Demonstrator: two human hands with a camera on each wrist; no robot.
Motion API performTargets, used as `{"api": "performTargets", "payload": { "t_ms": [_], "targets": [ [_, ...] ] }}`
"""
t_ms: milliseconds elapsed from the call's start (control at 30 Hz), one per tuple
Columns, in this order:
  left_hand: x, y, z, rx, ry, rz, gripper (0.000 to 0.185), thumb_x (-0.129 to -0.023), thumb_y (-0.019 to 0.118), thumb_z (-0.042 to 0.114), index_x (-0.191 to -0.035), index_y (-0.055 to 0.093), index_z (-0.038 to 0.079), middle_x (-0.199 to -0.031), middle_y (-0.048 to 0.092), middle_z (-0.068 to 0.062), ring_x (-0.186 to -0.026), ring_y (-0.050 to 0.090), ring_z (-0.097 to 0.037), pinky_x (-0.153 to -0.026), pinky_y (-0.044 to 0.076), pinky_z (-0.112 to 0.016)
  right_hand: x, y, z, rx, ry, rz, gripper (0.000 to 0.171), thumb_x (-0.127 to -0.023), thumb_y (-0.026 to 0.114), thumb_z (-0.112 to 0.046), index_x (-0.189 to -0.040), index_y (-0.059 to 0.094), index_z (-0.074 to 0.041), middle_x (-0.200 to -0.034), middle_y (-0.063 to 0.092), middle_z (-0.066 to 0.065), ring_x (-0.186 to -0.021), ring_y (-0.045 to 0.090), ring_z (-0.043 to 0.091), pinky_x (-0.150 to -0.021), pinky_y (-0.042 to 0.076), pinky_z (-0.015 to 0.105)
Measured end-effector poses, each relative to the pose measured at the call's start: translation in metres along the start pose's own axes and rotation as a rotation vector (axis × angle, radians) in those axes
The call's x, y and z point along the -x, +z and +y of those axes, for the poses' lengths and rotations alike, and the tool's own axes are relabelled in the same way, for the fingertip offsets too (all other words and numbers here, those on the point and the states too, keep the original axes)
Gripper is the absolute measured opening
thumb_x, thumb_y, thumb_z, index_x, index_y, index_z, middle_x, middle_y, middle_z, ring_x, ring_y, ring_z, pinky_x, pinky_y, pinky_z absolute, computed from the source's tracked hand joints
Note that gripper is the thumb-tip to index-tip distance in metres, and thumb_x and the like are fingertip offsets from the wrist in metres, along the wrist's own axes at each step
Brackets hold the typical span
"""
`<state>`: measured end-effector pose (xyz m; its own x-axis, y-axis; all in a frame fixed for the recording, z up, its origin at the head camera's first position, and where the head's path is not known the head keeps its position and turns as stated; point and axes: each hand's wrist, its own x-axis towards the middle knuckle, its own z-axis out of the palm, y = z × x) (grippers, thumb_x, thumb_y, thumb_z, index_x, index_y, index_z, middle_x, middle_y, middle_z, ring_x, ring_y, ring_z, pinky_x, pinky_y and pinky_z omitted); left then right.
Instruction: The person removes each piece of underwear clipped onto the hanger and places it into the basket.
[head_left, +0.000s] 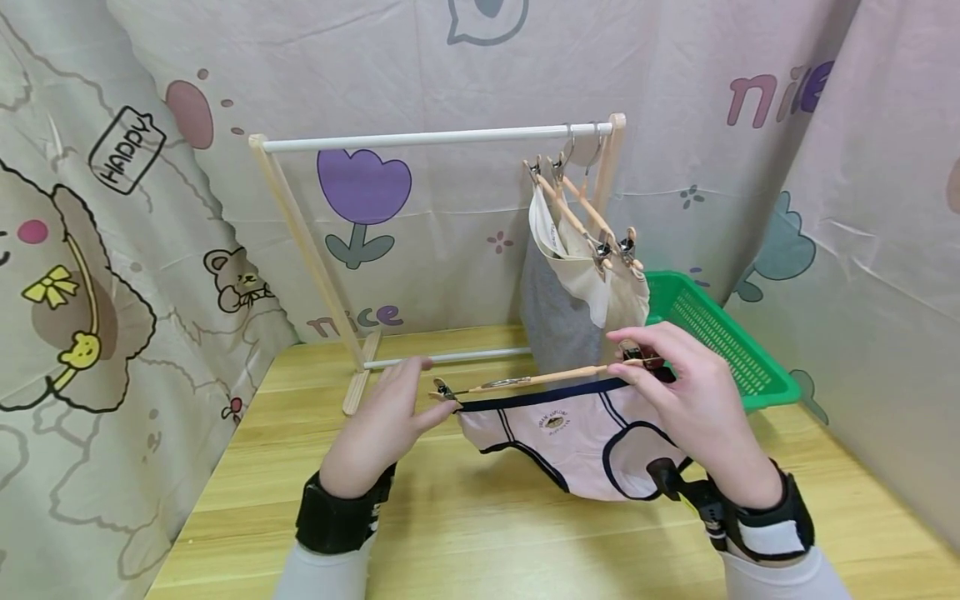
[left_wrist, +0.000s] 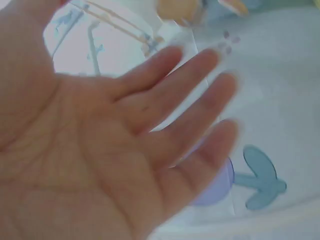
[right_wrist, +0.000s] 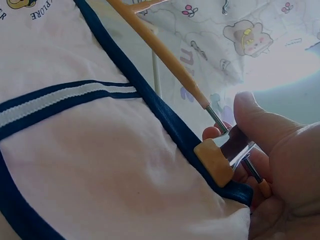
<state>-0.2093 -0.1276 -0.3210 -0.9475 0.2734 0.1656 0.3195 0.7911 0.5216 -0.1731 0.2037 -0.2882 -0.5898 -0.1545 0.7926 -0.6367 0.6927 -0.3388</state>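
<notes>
A wooden clip hanger [head_left: 562, 375] carries pink underpants [head_left: 577, 437] with navy trim, above the table. My right hand [head_left: 686, 387] pinches the hanger's right-hand metal clip [right_wrist: 235, 145], thumb on one side and fingers behind. That clip's wooden pad lies on the navy waistband [right_wrist: 170, 125]. By the left-hand clip [head_left: 444, 390] is my left hand [head_left: 386, 425]. In the left wrist view, the left hand's fingers [left_wrist: 195, 115] are extended and its palm holds nothing. Whether its thumb touches the clip cannot be told.
Behind stands a clothes rack [head_left: 442, 137] with a white rail. Two clip hangers with a grey-and-white garment [head_left: 558, 300] and a beige one [head_left: 628, 292] hang at its right end. A green basket [head_left: 750, 358] sits at the right on the wooden table [head_left: 480, 542]. Patterned curtains surround it.
</notes>
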Motion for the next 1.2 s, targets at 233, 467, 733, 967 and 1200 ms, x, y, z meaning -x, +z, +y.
{"api": "performTargets", "payload": {
  "t_ms": [233,467,733,967,1200],
  "targets": [
    [-0.002,0.018,0.020,0.074,0.269,0.174,0.066,-0.092,0.079,0.033,-0.142,0.051,0.001,-0.142,0.057,-0.015,-0.136,0.052,-0.032,-0.114,0.043,-0.050,0.001,0.001,0.000,0.014,0.000,0.003,0.040,-0.075,0.085,0.009,-0.111,0.075,-0.006,-0.089,0.064,-0.001,-0.076,0.048,0.000,-0.063,0.040,0.010],
    [-0.002,0.030,0.030,0.149,0.498,0.286,0.057,-0.087,0.082,0.022,-0.134,0.057,0.001,-0.133,0.064,-0.013,-0.126,0.060,-0.029,-0.107,0.050,-0.044,0.003,0.000,-0.002,0.027,-0.025,0.001,0.043,-0.072,0.087,0.008,-0.111,0.075,-0.007,-0.092,0.068,0.000,-0.078,0.051,-0.001,-0.062,0.044,0.008],
    [0.001,0.035,0.035,0.227,0.574,0.285,0.040,-0.090,0.078,0.017,-0.124,0.064,0.003,-0.120,0.071,-0.009,-0.116,0.067,-0.025,-0.099,0.055,-0.038,0.003,0.005,-0.004,-0.011,-0.083,-0.010,0.047,-0.069,0.088,0.008,-0.112,0.076,-0.009,-0.093,0.068,-0.001,-0.076,0.050,0.001,-0.062,0.042,0.011],
    [-0.001,0.041,0.038,0.231,0.622,0.289,0.030,-0.091,0.076,0.012,-0.118,0.066,0.003,-0.112,0.072,-0.009,-0.108,0.069,-0.022,-0.095,0.056,-0.035,0.005,0.008,-0.007,-0.023,-0.095,-0.019,0.049,-0.068,0.088,0.009,-0.112,0.075,-0.010,-0.094,0.069,0.000,-0.078,0.053,0.001,-0.067,0.046,0.009],
    [-0.002,0.042,0.038,0.279,0.563,0.263,0.022,-0.094,0.074,0.009,-0.115,0.068,0.005,-0.111,0.073,-0.006,-0.106,0.069,-0.020,-0.091,0.058,-0.033,0.006,0.012,-0.007,-0.050,-0.131,-0.027,0.037,-0.078,0.086,-0.004,-0.113,0.075,-0.010,-0.097,0.071,0.001,-0.084,0.058,0.003,-0.073,0.050,0.007]
  ]
}}
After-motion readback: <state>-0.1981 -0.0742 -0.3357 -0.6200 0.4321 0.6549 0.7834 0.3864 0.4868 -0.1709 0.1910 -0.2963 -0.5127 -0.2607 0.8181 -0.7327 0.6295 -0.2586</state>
